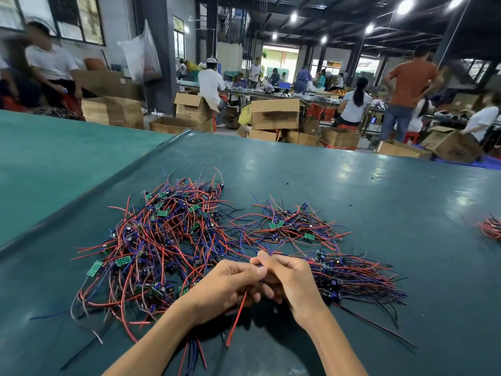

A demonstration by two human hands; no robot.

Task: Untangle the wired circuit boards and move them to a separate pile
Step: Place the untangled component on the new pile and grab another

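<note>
Two bare forearms reach in from six o'clock; the left hand (225,286) and right hand (292,280) meet knuckle to knuckle low over the dark green table mat (352,185); both sets of fingers are curled in tight, pinching between them a thin bunch of red and blue wires (236,318) whose longest red strand hangs toward six o'clock; whether a board sits inside the grip I cannot tell. At ten o'clock from the hands sprawls the big tangled heap of red, blue and black wires with small green circuit boards (162,240); at one o'clock lies a smaller loose tangle (292,226); at three o'clock, just beside the right hand, lies a combed pile of boards (357,278), its wires all running one way. Brown cardboard boxes (275,114) stand beyond the table at twelve.
</note>
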